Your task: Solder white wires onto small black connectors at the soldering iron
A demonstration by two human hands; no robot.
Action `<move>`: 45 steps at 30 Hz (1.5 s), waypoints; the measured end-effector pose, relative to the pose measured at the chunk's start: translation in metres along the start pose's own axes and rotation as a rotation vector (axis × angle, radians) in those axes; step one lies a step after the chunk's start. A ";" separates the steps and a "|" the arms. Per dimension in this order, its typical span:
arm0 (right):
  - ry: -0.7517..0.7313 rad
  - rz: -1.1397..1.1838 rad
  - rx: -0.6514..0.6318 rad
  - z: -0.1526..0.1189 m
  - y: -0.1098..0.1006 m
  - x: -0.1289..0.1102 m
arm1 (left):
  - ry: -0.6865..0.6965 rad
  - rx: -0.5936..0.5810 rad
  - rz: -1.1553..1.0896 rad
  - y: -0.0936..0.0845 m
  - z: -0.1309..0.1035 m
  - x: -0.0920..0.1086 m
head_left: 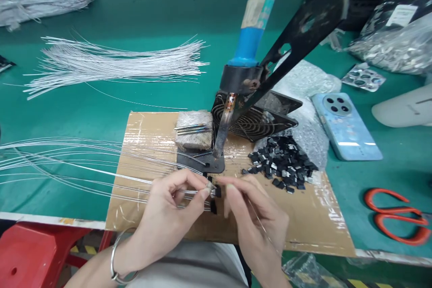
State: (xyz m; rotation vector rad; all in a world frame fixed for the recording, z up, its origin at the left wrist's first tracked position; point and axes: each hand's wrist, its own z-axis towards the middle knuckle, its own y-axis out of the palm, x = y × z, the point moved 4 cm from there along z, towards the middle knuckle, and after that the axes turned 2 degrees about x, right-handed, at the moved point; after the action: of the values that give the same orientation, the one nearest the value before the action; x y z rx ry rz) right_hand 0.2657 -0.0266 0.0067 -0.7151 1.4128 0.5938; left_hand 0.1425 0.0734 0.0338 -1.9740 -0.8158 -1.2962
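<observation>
My left hand [178, 207] is closed, thumb and forefinger pinching a small pale-metal part that I cannot fully make out. Right beside its fingertips are small black connectors [213, 207] on the ends of thin white wires [135, 175], which fan out to the left. My right hand [253, 211] is also closed, its fingertips just right of the left ones. A thin silvery wire [259, 221] runs from its fingers across the palm. Above both hands, a blue-handled soldering iron [259, 22] is fixed tip-down in a black metal stand [303, 27].
Cardboard [135, 130] covers the green table. Loose black connectors [283, 162] are heaped at right, near a phone [347, 126] and red-handled scissors [394, 216]. A fan [253, 119] and a wrapped block [194, 137] stand behind the hands. A white wire bundle [118, 63] lies farther back.
</observation>
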 end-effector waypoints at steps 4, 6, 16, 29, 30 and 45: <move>-0.030 -0.080 -0.072 -0.002 -0.007 0.001 | -0.004 0.039 0.043 -0.001 0.001 -0.001; -0.013 -0.092 -0.089 -0.003 -0.010 0.000 | -0.002 0.046 0.061 -0.001 0.002 0.000; -0.049 -0.163 -0.033 0.002 -0.010 -0.019 | 0.041 0.071 0.036 0.002 0.012 0.000; 0.139 0.082 0.013 0.012 -0.002 -0.011 | 0.048 0.117 0.085 0.001 0.025 0.005; 0.137 0.089 0.012 0.014 -0.002 -0.010 | 0.044 0.118 0.089 0.001 0.026 0.006; 0.026 0.083 0.000 0.028 -0.003 -0.009 | 0.052 0.151 0.091 0.000 0.034 0.018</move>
State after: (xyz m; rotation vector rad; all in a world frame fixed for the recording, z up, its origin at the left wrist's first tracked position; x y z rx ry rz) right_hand 0.2856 -0.0076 0.0169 -0.6691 1.4726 0.6516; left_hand 0.1664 0.1024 0.0396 -1.8302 -0.7668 -1.1929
